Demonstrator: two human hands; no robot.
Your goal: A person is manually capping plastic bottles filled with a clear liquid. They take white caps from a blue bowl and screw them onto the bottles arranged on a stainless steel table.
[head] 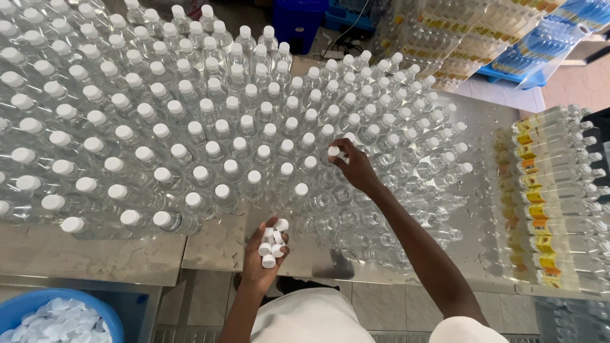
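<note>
A steel table (216, 244) carries a dense crowd of clear plastic bottles (190, 127), most topped with white caps. My left hand (265, 254) is cupped at the table's front edge and holds several loose white caps (272, 242). My right hand (356, 168) reaches out over the bottles and pinches one white cap (333, 151) between its fingertips, just above an uncapped bottle. Below and to the right of that hand stand uncapped bottles (356, 222).
A blue tub (13, 311) full of white caps sits at the lower left. Labelled yellow bottles (553, 203) lie in rows on the right of the table. Shrink-wrapped bottle packs (457, 38) and a blue crate (298, 22) stand beyond the table.
</note>
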